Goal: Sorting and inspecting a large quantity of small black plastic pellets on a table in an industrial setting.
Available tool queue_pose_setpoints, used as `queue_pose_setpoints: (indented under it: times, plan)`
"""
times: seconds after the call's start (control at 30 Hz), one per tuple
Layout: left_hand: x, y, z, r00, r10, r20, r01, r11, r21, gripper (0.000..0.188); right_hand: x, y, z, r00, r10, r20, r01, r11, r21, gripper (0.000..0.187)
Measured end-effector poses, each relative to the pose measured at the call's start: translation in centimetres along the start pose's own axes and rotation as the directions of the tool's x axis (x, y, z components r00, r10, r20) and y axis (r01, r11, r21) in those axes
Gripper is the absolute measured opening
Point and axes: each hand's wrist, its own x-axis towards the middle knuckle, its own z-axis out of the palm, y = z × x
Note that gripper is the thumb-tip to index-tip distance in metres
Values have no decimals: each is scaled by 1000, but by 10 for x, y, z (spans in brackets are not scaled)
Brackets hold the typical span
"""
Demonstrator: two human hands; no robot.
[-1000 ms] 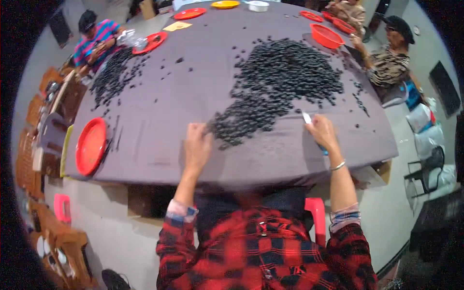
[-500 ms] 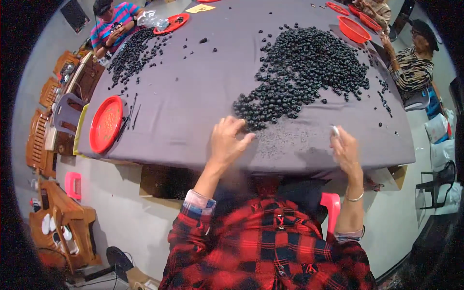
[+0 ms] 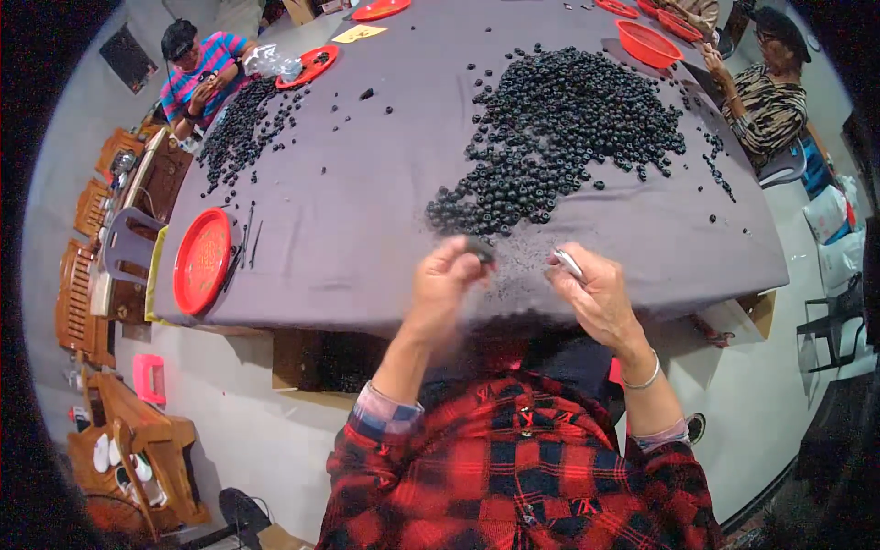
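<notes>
A large heap of small round black bead-like pieces (image 3: pixel 573 110) spreads over the grey cloth on the table (image 3: pixel 367 220). At the near tip of this heap, my left hand (image 3: pixel 442 286) pinches a dark bead-like piece (image 3: pixel 479 248) between thumb and fingers; it is slightly blurred. My right hand (image 3: pixel 598 295), with a bracelet at the wrist, closes round a small silvery tool (image 3: pixel 568 265) that points toward the left hand. What kind of tool it is cannot be made out. Fine dark crumbs (image 3: pixel 522 270) lie on the cloth between and beyond my hands.
A red plate (image 3: pixel 203 261) lies at the left edge beside thin dark sticks (image 3: pixel 247 240). One person (image 3: pixel 206 73) sits at the far left by a smaller heap (image 3: pixel 240 133), another (image 3: pixel 765 92) at the far right. A red basket (image 3: pixel 649 44) stands at the back right.
My left hand has lifted from the heap's edge with a dark piece in it. The right hand has come left with the tool, so the hands are closer together. The view has shifted slightly.
</notes>
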Motion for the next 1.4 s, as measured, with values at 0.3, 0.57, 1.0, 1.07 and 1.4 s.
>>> queue_pose_setpoints:
  times: [0.3, 0.57, 1.0, 1.07, 1.4]
  plan:
    - [-25, -8, 29, 933, -290, 215, 356, 835, -420, 21, -9, -14, 22, 986, 97, 136, -161, 763, 625, 23]
    - [-23, 0, 45, 956, -181, 230, 234, 946, -226, 38, -11, -17, 19, 956, 125, 265, -277, 680, 679, 20]
    - [-34, -10, 31, 939, -293, 182, 328, 921, -209, 27, -13, -20, 20, 998, -10, 61, -19, 892, 451, 14]
    - [-37, -8, 38, 936, -291, 200, 342, 888, -308, 25, -15, -18, 22, 995, 24, 94, -70, 846, 529, 14]
    - [-41, -11, 32, 911, -332, 244, 405, 830, -384, 28, -14, -22, 23, 907, 263, 329, -421, 587, 691, 9]
